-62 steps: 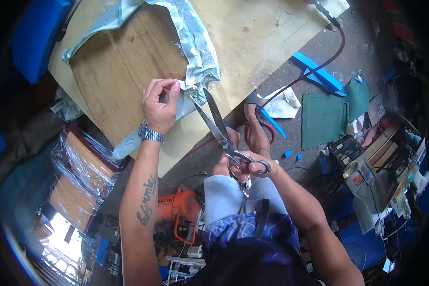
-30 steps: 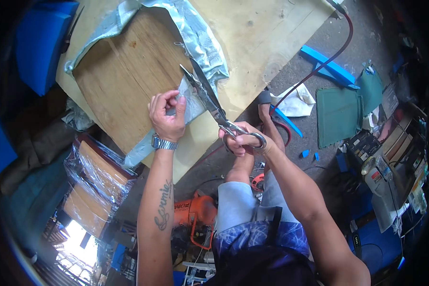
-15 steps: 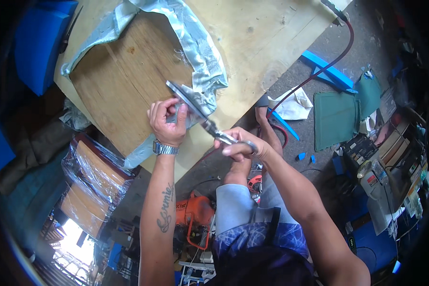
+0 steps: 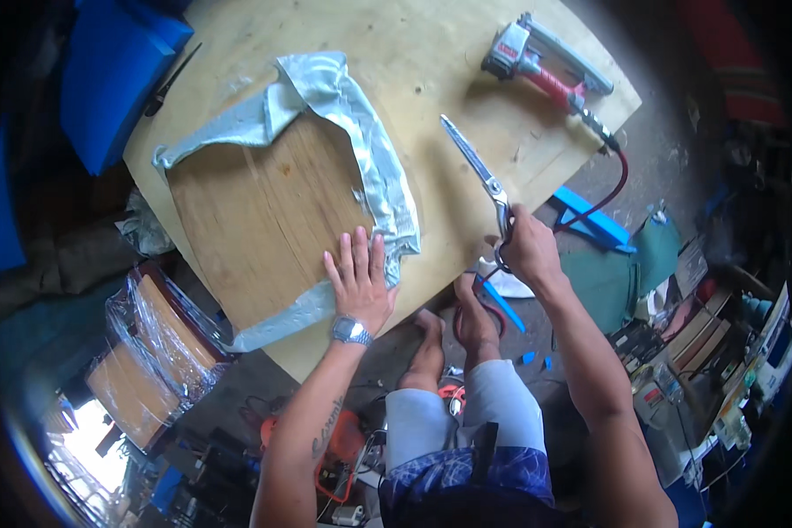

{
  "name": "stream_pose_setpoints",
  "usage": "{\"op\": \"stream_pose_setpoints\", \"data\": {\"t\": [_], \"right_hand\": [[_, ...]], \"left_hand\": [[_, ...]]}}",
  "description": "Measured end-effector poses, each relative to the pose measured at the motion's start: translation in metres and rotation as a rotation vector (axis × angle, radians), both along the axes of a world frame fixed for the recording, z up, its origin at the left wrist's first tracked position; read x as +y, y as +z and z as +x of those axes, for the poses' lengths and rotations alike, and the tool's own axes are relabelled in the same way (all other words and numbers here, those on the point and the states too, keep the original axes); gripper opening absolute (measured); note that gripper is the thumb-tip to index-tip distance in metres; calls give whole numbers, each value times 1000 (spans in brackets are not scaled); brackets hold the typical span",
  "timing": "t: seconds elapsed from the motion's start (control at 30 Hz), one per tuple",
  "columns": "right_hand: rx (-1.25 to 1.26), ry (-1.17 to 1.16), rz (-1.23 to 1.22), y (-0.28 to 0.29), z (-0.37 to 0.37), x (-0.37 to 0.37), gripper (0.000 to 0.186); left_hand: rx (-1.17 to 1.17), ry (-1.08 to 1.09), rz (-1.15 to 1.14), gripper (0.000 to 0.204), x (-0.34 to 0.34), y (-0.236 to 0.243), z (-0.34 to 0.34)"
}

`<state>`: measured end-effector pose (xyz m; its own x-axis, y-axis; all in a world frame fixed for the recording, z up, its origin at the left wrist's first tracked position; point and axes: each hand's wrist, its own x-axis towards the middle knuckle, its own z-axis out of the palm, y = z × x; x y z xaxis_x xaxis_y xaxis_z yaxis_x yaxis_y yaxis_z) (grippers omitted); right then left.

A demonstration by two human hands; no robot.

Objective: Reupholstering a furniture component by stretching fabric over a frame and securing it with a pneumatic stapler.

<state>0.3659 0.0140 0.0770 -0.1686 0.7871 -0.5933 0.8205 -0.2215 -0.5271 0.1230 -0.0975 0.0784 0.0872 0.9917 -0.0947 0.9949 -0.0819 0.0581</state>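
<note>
My left hand (image 4: 359,283) lies flat, fingers spread, on a wooden seat board (image 4: 264,220) whose edges are wrapped in silver-grey fabric (image 4: 374,167). It rests at the board's near right corner, touching the fabric edge. My right hand (image 4: 526,249) grips the handles of long metal scissors (image 4: 475,172). The blades are closed and point up-left over the plywood table (image 4: 414,70), away from the fabric.
A red and grey pneumatic stapler (image 4: 546,66) with a dark red hose (image 4: 612,180) lies at the table's far right. Plastic-wrapped wooden boards (image 4: 154,348) stand lower left. Blue foam (image 4: 114,79) sits at the upper left. Tools and clutter fill the floor at right.
The scissors have left the fabric edge and swung out to the right over the bare table. My left hand has let go of the fabric and now lies flat on the board.
</note>
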Motion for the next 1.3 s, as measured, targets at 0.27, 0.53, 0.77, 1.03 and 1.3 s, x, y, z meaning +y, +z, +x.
{"op": "stream_pose_setpoints", "data": {"t": [0.27, 0.53, 0.77, 1.03, 1.3], "right_hand": [[40, 67, 244, -15, -11, 28, 55], [706, -409, -215, 4, -60, 19, 62], [948, -525, -548, -4, -111, 44, 55], [1015, -285, -353, 63, -156, 41, 49], [944, 135, 684, 281, -207, -71, 63]], "left_hand": [[-48, 44, -67, 80, 11, 36, -2], [51, -100, -208, 72, -92, 37, -49], [-223, 769, 296, 66, -114, 48, -70], [-958, 1797, 475, 61, -89, 28, -106], [-1561, 967, 352, 37, -138, 211, -92]]}}
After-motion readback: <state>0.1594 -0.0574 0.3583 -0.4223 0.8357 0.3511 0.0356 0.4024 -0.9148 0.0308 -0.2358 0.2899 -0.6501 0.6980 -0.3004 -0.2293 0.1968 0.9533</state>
